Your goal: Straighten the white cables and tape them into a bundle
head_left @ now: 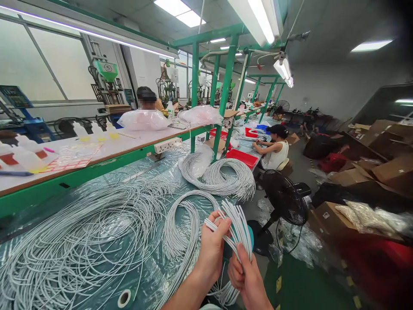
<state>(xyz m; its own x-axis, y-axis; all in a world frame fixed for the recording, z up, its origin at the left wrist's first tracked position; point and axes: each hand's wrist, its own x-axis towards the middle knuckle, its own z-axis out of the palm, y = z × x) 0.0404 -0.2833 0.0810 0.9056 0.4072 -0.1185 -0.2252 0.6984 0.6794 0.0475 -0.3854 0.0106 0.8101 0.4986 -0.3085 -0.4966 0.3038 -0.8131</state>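
Observation:
My right hand [247, 275] is closed around a bundle of thin grey-white cables [237, 219], whose ends fan upward above the thumb. Several cables from the same bunch pass through my left hand [214, 241], its thumb and fingers pinched on them. Both hands are close together over the table's near right edge. Just left of them lies a coiled cable bundle [176, 228]. A large loose pile of cables [80, 241] spreads across the left of the table, and larger coils [230, 176] rest beyond my hands.
A cardboard roll core [124, 298] stands near the front edge. Plastic bottles [29, 150] and a power strip [167, 145] are on the raised shelf at left. A black fan [284, 198] stands to the right, past the table edge. Another person [274, 148] sits farther along the bench.

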